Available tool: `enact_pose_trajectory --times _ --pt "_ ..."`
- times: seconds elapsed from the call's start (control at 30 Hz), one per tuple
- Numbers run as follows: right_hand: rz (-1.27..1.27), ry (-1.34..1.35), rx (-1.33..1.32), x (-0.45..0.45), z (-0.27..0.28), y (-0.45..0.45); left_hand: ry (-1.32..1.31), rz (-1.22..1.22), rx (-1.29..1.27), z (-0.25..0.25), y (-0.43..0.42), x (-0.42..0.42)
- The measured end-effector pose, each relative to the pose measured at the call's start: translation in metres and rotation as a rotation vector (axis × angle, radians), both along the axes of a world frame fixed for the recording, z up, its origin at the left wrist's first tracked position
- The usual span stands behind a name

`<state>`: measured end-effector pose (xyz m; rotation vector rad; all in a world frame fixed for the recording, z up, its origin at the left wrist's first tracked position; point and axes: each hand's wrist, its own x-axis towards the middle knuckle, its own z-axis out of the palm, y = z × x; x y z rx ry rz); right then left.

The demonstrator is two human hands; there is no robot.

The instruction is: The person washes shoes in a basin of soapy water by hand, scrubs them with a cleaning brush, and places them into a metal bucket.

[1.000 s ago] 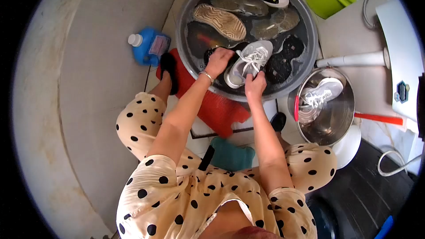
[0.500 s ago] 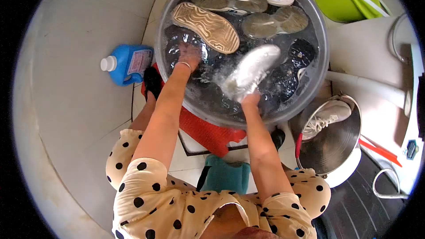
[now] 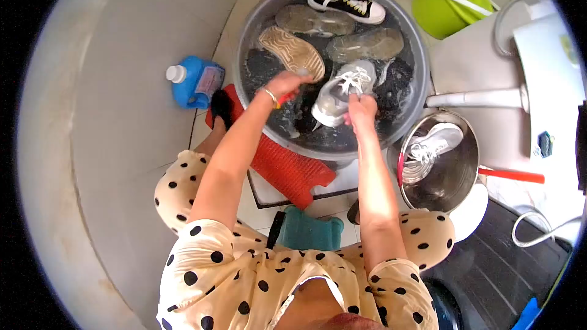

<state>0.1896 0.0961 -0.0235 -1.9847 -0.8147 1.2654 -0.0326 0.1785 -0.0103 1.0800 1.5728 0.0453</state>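
Note:
A large grey basin point(image 3: 422, 91) holds dark water with several shoes in it. My right hand point(image 3: 361, 112) grips a light grey shoe point(image 3: 336, 99) by its side, the white laces facing up. My left hand point(image 3: 285, 87), at the left of that shoe, is closed round a brush point(image 3: 285, 99) with a red and yellow part showing below the palm. Just above my left hand lies a shoe with a tan wavy sole point(image 3: 290, 52) turned up. Two dull soles and a black-and-white sneaker point(image 3: 347, 5) float farther back.
A blue bottle point(image 3: 197, 82) stands left of the basin, a green bucket point(image 3: 443, 3) at the back right. On the right, a metal pot point(image 3: 449, 186) holds another grey shoe point(image 3: 443, 139). A red mat point(image 3: 284, 168) and a teal stool point(image 3: 312, 230) are near my legs.
The grey shoe was turned over and splashing in the water; now it is laces up above it. My left hand has come out of the water with the brush.

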Motion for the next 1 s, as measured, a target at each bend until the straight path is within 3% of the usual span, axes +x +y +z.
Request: enact_pose_trajectory --times 0.07,0.1,0.17,0.3,0.37,0.47,0.57,0.6,0.7,0.73,0.83,0.87,0.97,1.0 --pt "-0.097 0.167 0.037 -0.021 0.051 -0.020 -0.473 0.165 0.086 -0.006 -0.032 0.019" --pt "-0.091 0.164 0.051 -0.025 0.055 -0.030 -0.070 0.051 0.067 0.050 -0.042 0.023" --pt "-0.100 0.139 0.060 -0.035 0.077 -0.053 0.248 -0.005 0.690 0.059 -0.071 0.023" --pt "-0.118 0.235 0.002 -0.062 0.066 -0.100 0.173 -0.094 0.962 0.092 -0.127 0.028" --pt "0.006 -0.079 0.088 -0.072 -0.003 -0.119 0.205 -0.151 0.976 0.085 -0.146 0.031" --pt "0.077 -0.084 0.032 -0.076 0.019 -0.150 0.407 -0.372 0.986 0.109 -0.180 0.040" --pt "0.183 0.229 0.139 -0.066 -0.016 -0.171 0.431 -0.432 0.909 0.077 -0.198 0.045" --pt "0.256 0.278 0.028 -0.057 -0.008 -0.175 0.449 -0.471 1.041 0.079 -0.205 0.050" --pt "0.186 0.783 -0.126 -0.042 -0.037 -0.177 0.448 -0.571 0.906 0.056 -0.214 0.058" --pt "0.157 0.956 -0.163 -0.037 -0.044 -0.177 0.392 -0.468 0.822 0.055 -0.216 0.064" --pt "0.127 0.514 0.246 -0.053 -0.031 -0.167 0.157 -0.150 0.476 0.065 -0.210 0.082" --pt "0.107 0.571 0.109 -0.048 0.024 -0.168 0.166 -0.135 0.465 0.066 -0.206 0.086" --pt "-0.421 0.796 0.196 -0.062 -0.014 -0.167 0.493 -0.360 0.583 0.063 -0.197 0.088" --pt "-0.451 0.576 0.144 -0.062 -0.035 -0.162 0.605 -0.469 0.691 0.046 -0.198 0.081"
